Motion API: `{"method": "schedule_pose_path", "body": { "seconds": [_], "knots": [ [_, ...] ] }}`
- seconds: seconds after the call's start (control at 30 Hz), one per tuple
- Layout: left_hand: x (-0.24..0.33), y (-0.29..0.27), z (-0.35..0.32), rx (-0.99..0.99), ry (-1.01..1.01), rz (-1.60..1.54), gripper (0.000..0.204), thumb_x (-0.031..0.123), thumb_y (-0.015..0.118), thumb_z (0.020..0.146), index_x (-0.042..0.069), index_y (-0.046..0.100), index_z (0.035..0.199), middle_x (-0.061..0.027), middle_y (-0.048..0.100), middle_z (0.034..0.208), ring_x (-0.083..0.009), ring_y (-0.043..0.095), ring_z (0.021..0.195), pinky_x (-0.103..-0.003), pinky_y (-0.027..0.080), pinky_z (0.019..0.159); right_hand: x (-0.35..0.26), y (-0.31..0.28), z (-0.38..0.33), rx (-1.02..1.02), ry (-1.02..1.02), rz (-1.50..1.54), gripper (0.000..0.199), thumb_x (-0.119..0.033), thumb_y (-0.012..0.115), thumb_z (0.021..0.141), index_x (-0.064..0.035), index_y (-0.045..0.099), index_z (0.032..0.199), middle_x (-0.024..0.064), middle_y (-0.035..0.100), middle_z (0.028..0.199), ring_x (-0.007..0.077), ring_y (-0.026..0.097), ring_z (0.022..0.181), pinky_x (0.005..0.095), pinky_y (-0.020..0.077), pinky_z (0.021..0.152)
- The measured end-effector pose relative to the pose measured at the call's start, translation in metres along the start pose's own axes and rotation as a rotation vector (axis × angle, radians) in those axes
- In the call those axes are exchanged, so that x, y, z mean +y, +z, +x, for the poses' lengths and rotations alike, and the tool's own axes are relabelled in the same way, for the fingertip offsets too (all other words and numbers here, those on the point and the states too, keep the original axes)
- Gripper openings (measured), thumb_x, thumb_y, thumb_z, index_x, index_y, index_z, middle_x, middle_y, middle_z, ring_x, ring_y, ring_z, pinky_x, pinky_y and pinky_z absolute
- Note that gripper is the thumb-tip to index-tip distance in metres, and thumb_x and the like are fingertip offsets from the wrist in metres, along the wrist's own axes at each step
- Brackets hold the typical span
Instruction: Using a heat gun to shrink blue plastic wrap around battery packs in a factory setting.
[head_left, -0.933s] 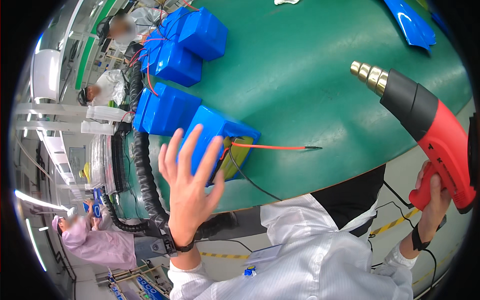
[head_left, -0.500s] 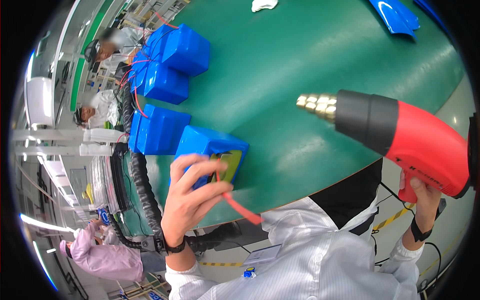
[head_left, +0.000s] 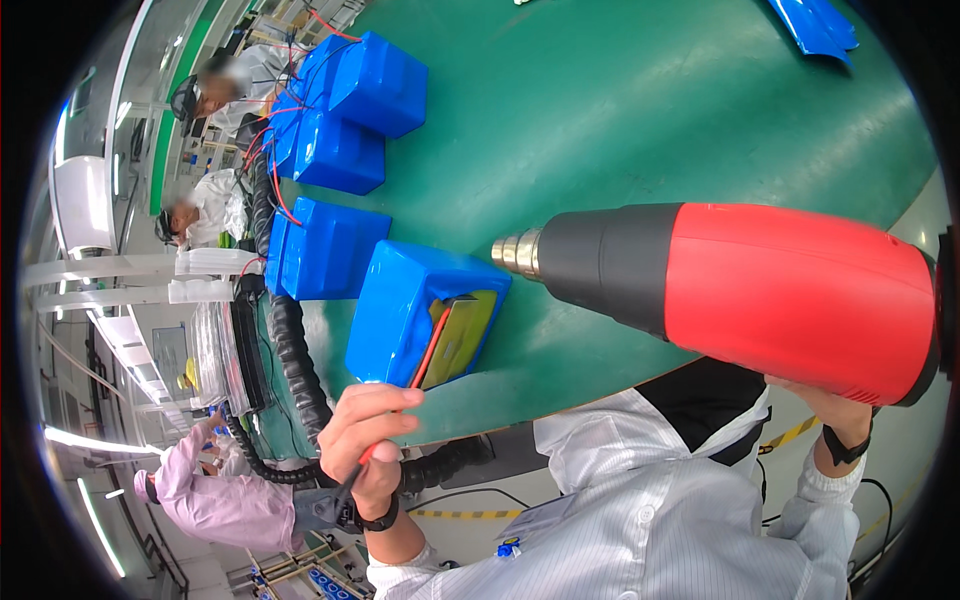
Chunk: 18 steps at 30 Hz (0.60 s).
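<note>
A red and black heat gun [head_left: 790, 290] is gripped at its handle by my right hand [head_left: 838, 412], which it partly hides. Its metal nozzle [head_left: 516, 254] points left, close to the upper right edge of a blue film-wrapped pack [head_left: 385, 305]. The film leaves an opening on the pack's near side, showing an olive-yellow end panel [head_left: 462, 335]. From that opening a red wire [head_left: 430, 348] runs toward me. My left hand [head_left: 368, 435] is closed on the wire just in front of the pack, thumb and fingers pinching it.
Several more blue packs [head_left: 335, 245] with red and black wires stand along the left of the green table [head_left: 560, 120]. A thick black corrugated hose [head_left: 295, 355] runs behind them. Blue film pieces [head_left: 815, 28] lie at the far right. Other people [head_left: 225, 480] are beyond the left edge.
The heat gun has swung left, bringing its nozzle up to the pack. My left hand has drawn back toward me from the opening, and the wire now runs straighter.
</note>
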<state>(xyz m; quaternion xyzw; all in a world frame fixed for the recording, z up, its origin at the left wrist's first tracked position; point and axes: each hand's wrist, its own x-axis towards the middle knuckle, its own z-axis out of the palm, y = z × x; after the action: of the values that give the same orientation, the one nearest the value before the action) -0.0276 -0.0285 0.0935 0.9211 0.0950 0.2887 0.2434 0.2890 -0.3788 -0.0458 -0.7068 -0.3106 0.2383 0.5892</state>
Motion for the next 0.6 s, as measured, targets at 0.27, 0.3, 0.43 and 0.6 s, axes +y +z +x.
{"method": "schedule_pose_path", "body": {
  "seconds": [0.27, 0.3, 0.43, 0.6],
  "knots": [
    [0.009, -0.004, -0.008, 0.099, -0.003, -0.041, 0.038, 0.034, 0.046, 0.108, 0.005, 0.056, 0.085, -0.0127, 0.065, 0.081, -0.0207, 0.054, 0.071, -0.034, 0.042, 0.067, -0.003, 0.009, 0.009, 0.004, -0.005, 0.005, 0.046, -0.023, 0.083, 0.083, 0.0012, 0.064, 0.117, 0.0117, 0.071, 0.101, 0.0227, 0.068, 0.083, 0.0365, 0.0559, 0.074],
    [0.014, 0.000, -0.009, 0.105, -0.008, -0.032, 0.038, 0.034, 0.046, 0.108, 0.005, 0.056, 0.085, -0.0127, 0.065, 0.081, -0.0207, 0.054, 0.071, -0.034, 0.042, 0.067, -0.004, 0.008, 0.011, 0.013, -0.009, 0.004, 0.046, -0.024, 0.083, 0.083, 0.0012, 0.064, 0.117, 0.0118, 0.071, 0.101, 0.0229, 0.068, 0.083, 0.0367, 0.0558, 0.074],
    [0.027, 0.022, 0.001, 0.195, -0.019, -0.195, 0.033, 0.032, 0.048, 0.106, 0.010, 0.054, 0.083, -0.0026, 0.053, 0.067, -0.0168, 0.041, 0.065, -0.033, 0.032, 0.061, -0.029, 0.002, 0.023, 0.101, -0.034, -0.034, 0.047, -0.026, 0.082, 0.084, 0.0013, 0.063, 0.117, 0.0122, 0.070, 0.101, 0.0238, 0.068, 0.083, 0.0373, 0.0554, 0.074],
    [0.035, 0.034, 0.005, 0.260, 0.103, -0.142, 0.017, 0.027, 0.052, 0.105, 0.014, 0.053, 0.094, 0.0031, 0.051, 0.065, -0.0145, 0.039, 0.066, -0.031, 0.029, 0.060, -0.075, -0.018, 0.045, 0.199, -0.173, -0.166, 0.048, -0.028, 0.081, 0.084, 0.0013, 0.062, 0.117, 0.0126, 0.070, 0.101, 0.0248, 0.067, 0.083, 0.0380, 0.0549, 0.073]
  ]
}}
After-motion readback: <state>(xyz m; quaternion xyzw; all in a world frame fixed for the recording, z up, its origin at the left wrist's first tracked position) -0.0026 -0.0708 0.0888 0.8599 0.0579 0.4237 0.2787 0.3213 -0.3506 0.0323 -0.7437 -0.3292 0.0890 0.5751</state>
